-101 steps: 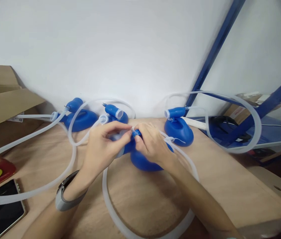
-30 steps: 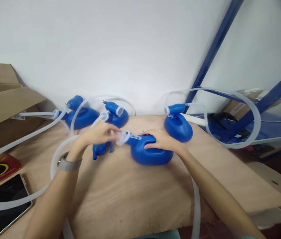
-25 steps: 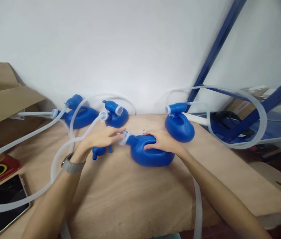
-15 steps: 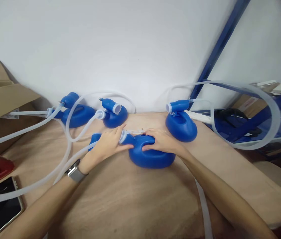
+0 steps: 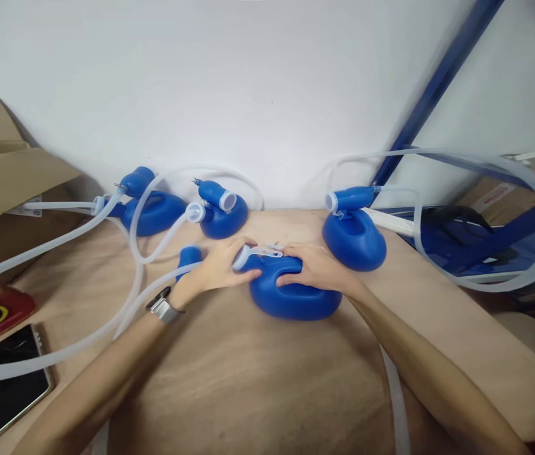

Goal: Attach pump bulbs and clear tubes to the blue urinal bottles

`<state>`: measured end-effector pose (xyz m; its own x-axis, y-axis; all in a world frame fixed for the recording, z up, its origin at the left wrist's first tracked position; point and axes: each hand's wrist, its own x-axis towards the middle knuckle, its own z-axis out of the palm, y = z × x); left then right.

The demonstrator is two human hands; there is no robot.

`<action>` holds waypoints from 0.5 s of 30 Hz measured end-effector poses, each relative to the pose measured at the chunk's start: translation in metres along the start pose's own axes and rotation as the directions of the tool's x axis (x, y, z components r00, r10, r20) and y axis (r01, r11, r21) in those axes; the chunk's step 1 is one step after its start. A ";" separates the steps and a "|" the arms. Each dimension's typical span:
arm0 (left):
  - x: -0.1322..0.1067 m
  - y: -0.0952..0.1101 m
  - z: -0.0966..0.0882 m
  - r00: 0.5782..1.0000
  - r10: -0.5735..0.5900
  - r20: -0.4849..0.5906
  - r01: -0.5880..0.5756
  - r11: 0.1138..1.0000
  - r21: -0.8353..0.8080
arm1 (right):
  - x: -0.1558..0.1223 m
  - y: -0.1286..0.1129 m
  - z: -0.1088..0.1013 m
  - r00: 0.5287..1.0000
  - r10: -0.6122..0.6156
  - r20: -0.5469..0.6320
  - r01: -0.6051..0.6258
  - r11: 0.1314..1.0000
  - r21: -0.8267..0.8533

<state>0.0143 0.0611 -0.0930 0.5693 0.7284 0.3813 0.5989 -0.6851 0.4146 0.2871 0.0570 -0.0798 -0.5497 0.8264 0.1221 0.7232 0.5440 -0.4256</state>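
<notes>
A blue plastic urinal bottle (image 5: 296, 304) lies on its side on the table in front of me. My right hand (image 5: 319, 268) is closed round its handle, thumb through the opening. At the neck, my left hand (image 5: 222, 264) is curled about the white collar (image 5: 240, 258), fingers behind and thumb in front. A white perforated strap (image 5: 268, 252) runs from the collar towards my right fingertips. Just behind my left wrist lies a blue tube-shaped funnel (image 5: 188, 255). A translucent hose (image 5: 153, 285) passes behind that wrist; its end is hidden.
Several similar bottles with hoses, among them a right-hand one (image 5: 355, 243), stand near the wall. A cardboard box (image 5: 16, 183), a red object (image 5: 16, 311) and a phone (image 5: 9, 385) are at left. A blue metal frame (image 5: 433, 101) rises at right.
The view has shifted slightly. My left hand has turned a little round the neck, and the white strap shows more fully. My right hand keeps its grip on the handle.
</notes>
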 end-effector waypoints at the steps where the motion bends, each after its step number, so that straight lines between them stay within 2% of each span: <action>1: 0.000 0.000 -0.001 1.000 0.008 0.006 -0.008 1.000 -0.018 | 0.000 0.000 0.000 1.000 0.011 0.005 -0.011 1.000 0.004; 4: -0.001 0.001 0.000 1.000 0.010 -0.011 -0.010 1.000 0.001 | 0.001 -0.001 -0.001 0.998 0.057 0.024 -0.057 0.998 -0.002; 9: -0.006 0.008 0.001 0.997 -0.040 -0.066 0.052 0.982 0.181 | -0.002 -0.007 -0.010 0.991 0.120 0.065 -0.124 0.991 0.058; 13: -0.006 0.022 -0.009 0.997 -0.022 -0.077 0.041 0.968 0.246 | 0.001 -0.015 -0.014 0.987 0.124 0.099 -0.141 0.971 0.190; 15: -0.004 0.031 -0.013 0.997 -0.017 -0.072 0.034 0.968 0.249 | 0.005 -0.020 -0.012 0.979 0.166 0.119 -0.184 0.971 0.153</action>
<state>0.0233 0.0368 -0.0706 0.5170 0.7386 0.4327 0.7394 -0.6400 0.2090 0.2748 0.0524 -0.0596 -0.4674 0.8821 -0.0579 0.7392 0.3541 -0.5729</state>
